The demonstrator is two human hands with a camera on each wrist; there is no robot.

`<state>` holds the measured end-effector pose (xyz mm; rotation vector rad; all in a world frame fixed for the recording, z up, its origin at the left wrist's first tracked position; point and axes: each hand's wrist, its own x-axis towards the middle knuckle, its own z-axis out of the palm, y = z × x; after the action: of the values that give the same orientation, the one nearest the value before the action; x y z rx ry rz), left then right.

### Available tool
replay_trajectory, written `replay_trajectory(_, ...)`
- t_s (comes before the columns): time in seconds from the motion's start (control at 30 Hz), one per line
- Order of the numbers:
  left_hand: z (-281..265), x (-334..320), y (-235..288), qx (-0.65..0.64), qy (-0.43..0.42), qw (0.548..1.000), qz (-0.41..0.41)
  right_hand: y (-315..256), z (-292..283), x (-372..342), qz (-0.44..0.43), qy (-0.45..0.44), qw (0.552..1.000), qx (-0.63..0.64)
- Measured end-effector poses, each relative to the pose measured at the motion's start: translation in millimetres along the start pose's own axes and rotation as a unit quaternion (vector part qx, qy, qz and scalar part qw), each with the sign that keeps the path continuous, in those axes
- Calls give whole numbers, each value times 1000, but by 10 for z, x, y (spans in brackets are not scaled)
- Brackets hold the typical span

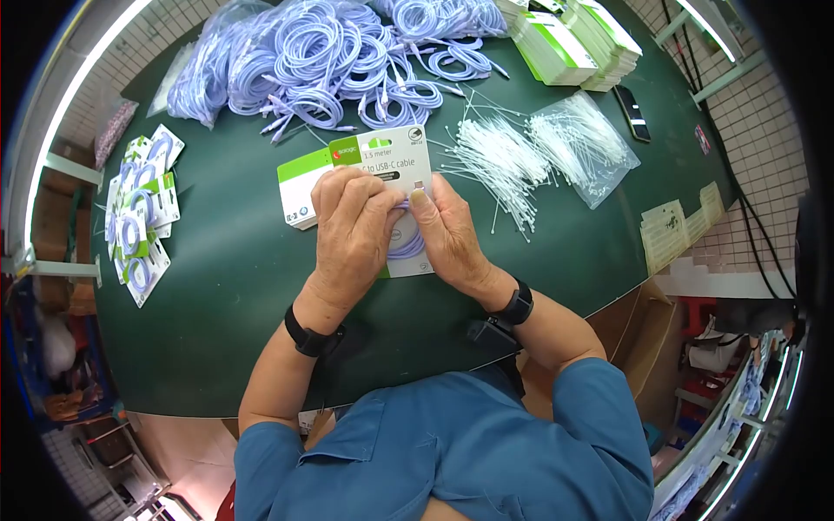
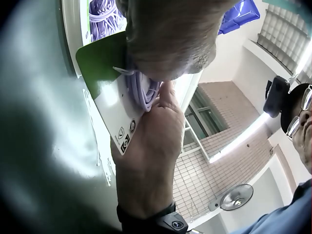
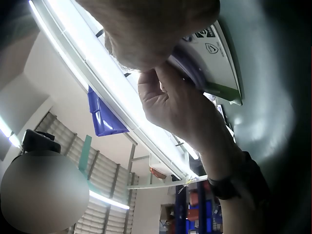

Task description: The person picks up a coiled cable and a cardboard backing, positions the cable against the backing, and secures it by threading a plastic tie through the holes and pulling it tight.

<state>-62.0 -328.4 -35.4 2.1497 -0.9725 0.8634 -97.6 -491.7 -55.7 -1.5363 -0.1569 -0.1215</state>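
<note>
In the head view a white and green card (image 1: 415, 148) lies tilted up between both hands, a coiled lilac cable (image 1: 405, 246) against its front. The left hand (image 1: 349, 227), fingers curled, pinches at the coil's top left. With thumb and fingers, the right hand (image 1: 452, 233) grips the card's right side, its thumb by the cable's metal plug (image 1: 419, 186). A thin white tie (image 2: 123, 71) sticks out beside the coil in the left wrist view. The fingertips are partly hidden in both wrist views. Under the card's left side lies a stack of cards (image 1: 300, 193).
Many lilac cables (image 1: 321, 52) are heaped at the back. White ties (image 1: 504, 156) and a bag of ties (image 1: 584, 143) lie right of the hands, near a phone (image 1: 632, 113). Card stacks (image 1: 565, 43) stand back right; carded cables (image 1: 139, 217) lie left on the green table (image 1: 226, 330).
</note>
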Motion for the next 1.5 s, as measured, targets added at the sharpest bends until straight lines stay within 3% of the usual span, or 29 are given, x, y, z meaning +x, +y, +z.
replay_trajectory(0.23, 83, -35, -18, -52, -15, 998, 20, 44, -51, -44, -26, -1, 999, -46)
replay_trajectory(0.47, -54, -14, 55, -30, 42, 998, -36, -79, -25, 6, -4, 27, 999, 30)
replay_trajectory(0.57, -74, -68, 11, 38, 1, 999, 3, 12, -64, -19, 11, 27, 1000, 4)
replay_trajectory(0.87, 35, -110, -90, -19, 3, 999, 25, 47, -83, -54, 1, 18, 998, -56)
replay_trajectory(1.0, 26, -59, -92, -86, -26, 996, -19, 22, -74, -36, 12, 15, 1000, -2)
replay_trajectory(1.23, -18, -84, -81, -174, -51, 981, -72, 81, -93, -56, -3, -16, 1000, -14)
replay_trajectory(1.5, 43, -88, 0, -153, -84, 981, -82, 82, -81, -23, -19, -25, 998, -50)
